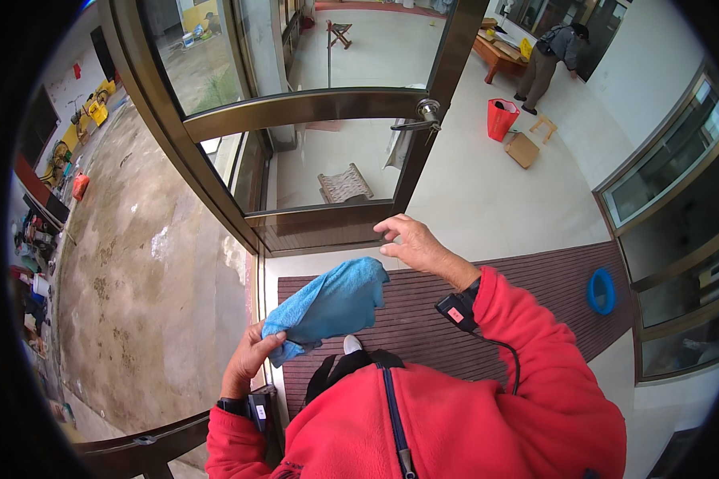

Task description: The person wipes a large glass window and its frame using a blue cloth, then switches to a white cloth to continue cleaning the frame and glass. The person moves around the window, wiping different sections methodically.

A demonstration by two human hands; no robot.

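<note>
A blue cloth, folded over and hanging loosely, is pinched at its lower left end by my left hand. My right hand is empty, its fingers bent and apart, just beyond the cloth's upper right corner. Past that hand stands a metal-framed glass door, with a lever handle and a key at its lock. In the picture the right fingertips come close to the door's lower corner; whether they touch it cannot be told. Both wrists carry strapped black devices.
Underfoot lies a brown ribbed mat with a blue basin on its right. A person bends near a wooden table. Nearby are a red bag, a cardboard box and a small stool. Concrete yard spreads left.
</note>
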